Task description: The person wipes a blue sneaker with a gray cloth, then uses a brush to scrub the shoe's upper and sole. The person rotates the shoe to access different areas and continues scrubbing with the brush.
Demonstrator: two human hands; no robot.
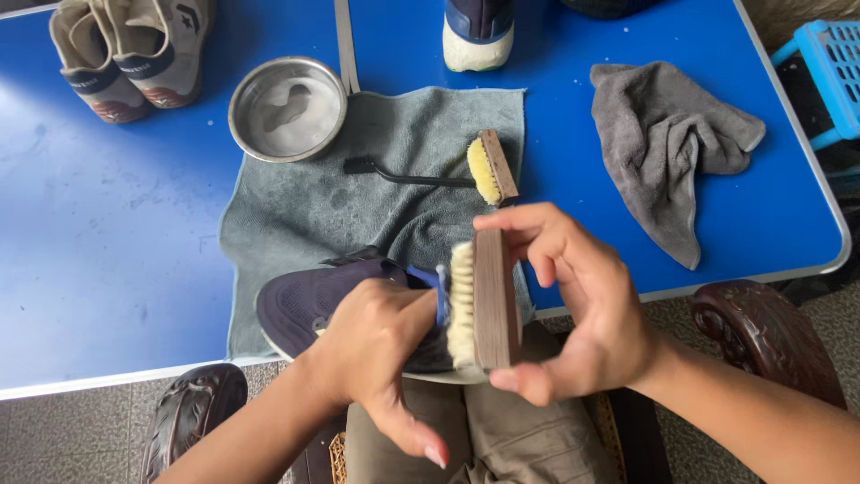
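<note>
My left hand grips a dark navy sneaker at the near edge of the blue table, toe pointing left. My right hand holds a wooden brush with pale bristles pressed against the shoe's heel end. The shoe lies over a grey-green towel spread on the table.
On the towel lie a second wooden brush and a thin black brush. A metal bowl of soapy water stands at the towel's far left corner. A beige pair of sneakers, another navy shoe and a crumpled grey cloth are on the table.
</note>
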